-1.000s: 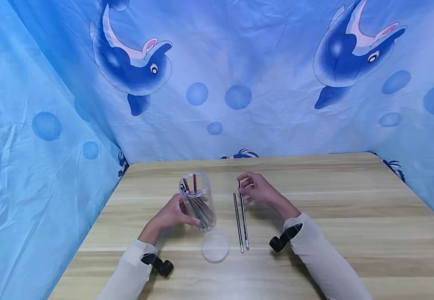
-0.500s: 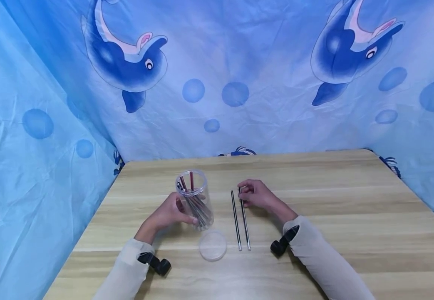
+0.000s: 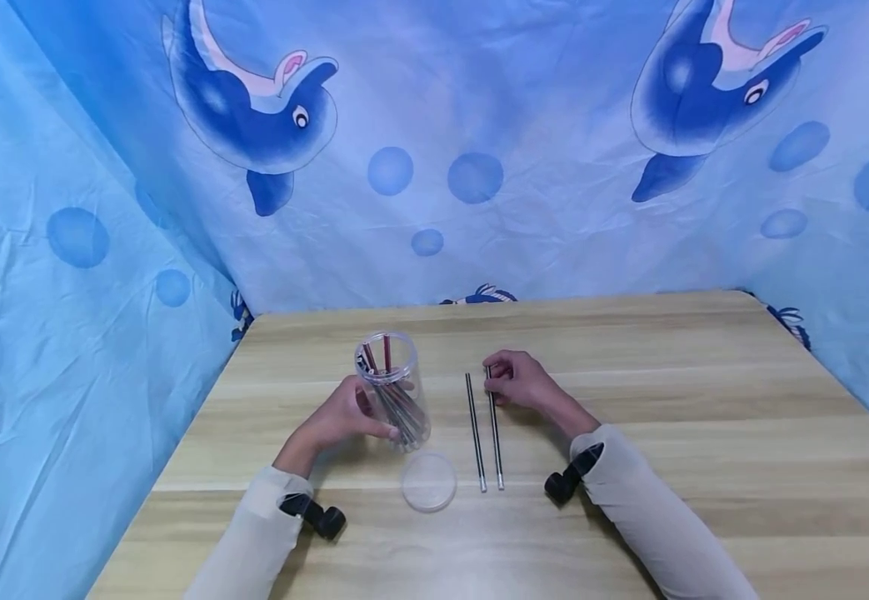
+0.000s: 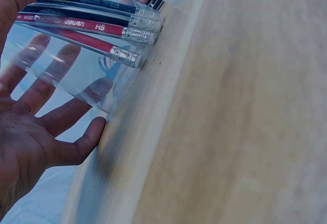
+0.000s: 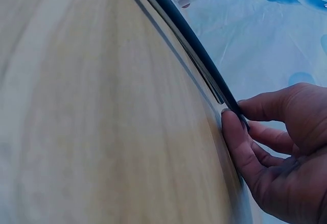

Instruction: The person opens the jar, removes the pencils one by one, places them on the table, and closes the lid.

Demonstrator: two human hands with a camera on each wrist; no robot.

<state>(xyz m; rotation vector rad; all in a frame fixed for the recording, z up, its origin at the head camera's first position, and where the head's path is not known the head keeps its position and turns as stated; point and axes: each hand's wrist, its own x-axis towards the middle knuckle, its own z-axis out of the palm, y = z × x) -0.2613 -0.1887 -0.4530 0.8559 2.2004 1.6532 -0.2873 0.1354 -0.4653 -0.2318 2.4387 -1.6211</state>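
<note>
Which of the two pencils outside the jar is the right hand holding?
The pencil farther from the jar; the right hand pinches its far end. The other pencil, nearer the jar, is untouched.

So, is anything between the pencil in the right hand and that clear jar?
A second dark pencil lies on the table between the held pencil and the jar. The jar is uncovered; the clear lid lies off that line, on the near side.
</note>
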